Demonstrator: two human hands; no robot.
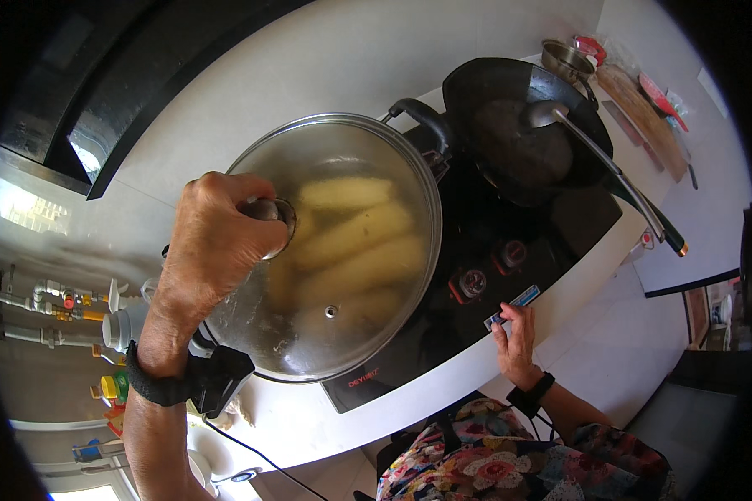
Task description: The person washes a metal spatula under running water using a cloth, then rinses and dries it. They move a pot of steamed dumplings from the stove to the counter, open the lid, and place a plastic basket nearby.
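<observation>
My left hand [222, 241] grips the round knob [276, 216] of a glass pot lid [288, 338]. The lid rests on a large pot with black side handles. Through the fogged glass, several yellowish long pieces, possibly corn cobs, lie in the pot. At the front edge of the black glass cooktop [407, 351], my right hand [517, 341] has its fingertips on a small blue-and-silver strip [514, 307]. Whether they grip it or only touch it is not clear.
A black wok [514, 138] with a metal ladle [608, 160] in it stands on the cooktop's far side. Two control knobs [470, 285] are near the front. Beyond the wok are a metal pan [564, 59] and a wooden cutting board [642, 119]. Bottles [109, 387] stand at left.
</observation>
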